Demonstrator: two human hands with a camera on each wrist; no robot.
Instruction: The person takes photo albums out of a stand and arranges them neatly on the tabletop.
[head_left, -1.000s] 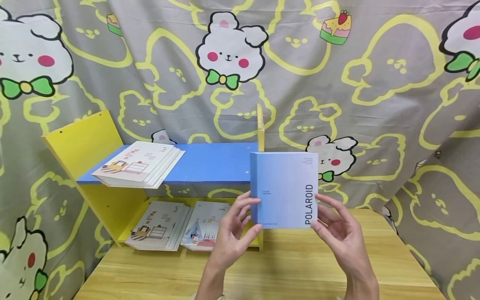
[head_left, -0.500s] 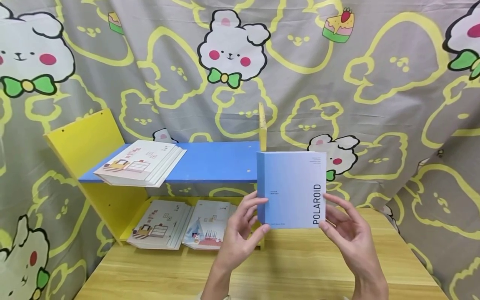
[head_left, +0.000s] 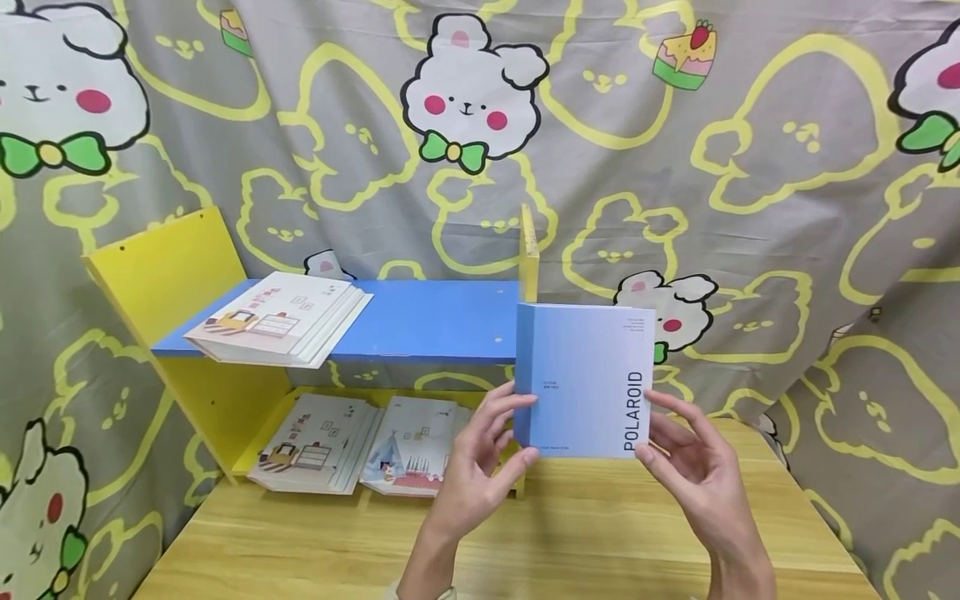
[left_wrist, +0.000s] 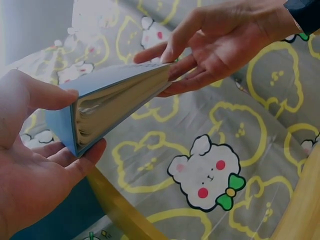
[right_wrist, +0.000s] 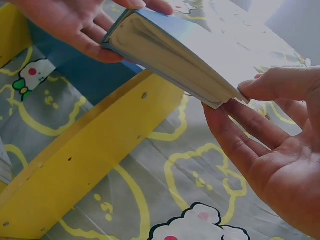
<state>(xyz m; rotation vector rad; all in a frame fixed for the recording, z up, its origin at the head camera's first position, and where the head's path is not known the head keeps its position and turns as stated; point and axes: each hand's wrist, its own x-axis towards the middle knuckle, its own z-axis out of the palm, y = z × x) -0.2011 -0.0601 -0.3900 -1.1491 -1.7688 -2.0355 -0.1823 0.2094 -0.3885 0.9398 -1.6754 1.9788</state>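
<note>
A blue-and-lilac photo album lettered POLAROID is held up in front of the shelf's right end, its cover facing me. My left hand pinches the spine side, with the thumb on the front near the lower corner. On the opposite edge, my right hand grips the album between thumb and fingers. The left wrist view shows the wedge-shaped album from below, its thick spine by the left thumb. In the right wrist view the page edges narrow toward the right fingers.
A shelf with a blue board and yellow side panels stands on the wooden table. White illustrated albums lie on the blue board. Below, more albums and a tent-print album lie on the lower level. A patterned curtain hangs behind.
Both hands have shifted slightly to the right with the photo album, mostly in the first half second. Their hold on it looks the same. The albums on the shelf stay put.
</note>
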